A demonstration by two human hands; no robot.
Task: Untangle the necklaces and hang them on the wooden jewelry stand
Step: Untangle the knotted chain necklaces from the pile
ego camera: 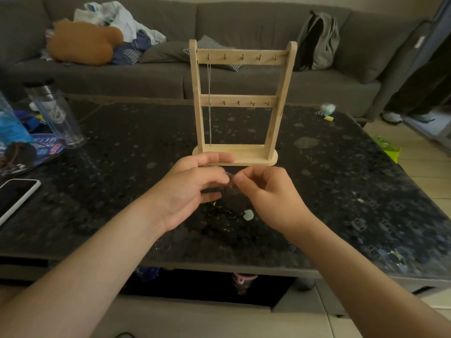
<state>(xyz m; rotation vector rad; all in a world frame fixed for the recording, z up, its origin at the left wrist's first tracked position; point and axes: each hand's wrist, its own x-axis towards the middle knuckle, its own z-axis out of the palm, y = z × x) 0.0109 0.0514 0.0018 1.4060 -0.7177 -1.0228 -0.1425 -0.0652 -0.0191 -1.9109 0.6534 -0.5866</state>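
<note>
Left hand and right hand meet fingertip to fingertip, each pinching a fine silver chain, the other fingers loosely curled. Teasing the strand apart with small, gentle pulls, and keeping it lifted off the heap below, should serve better than tugging. On the bench beneath lies a dark cord tangle with a pale green pendant. Just beyond stands the wooden jewelry stand, upright, with two peg rails. One hung necklace drops from its top-left peg to the base.
</note>
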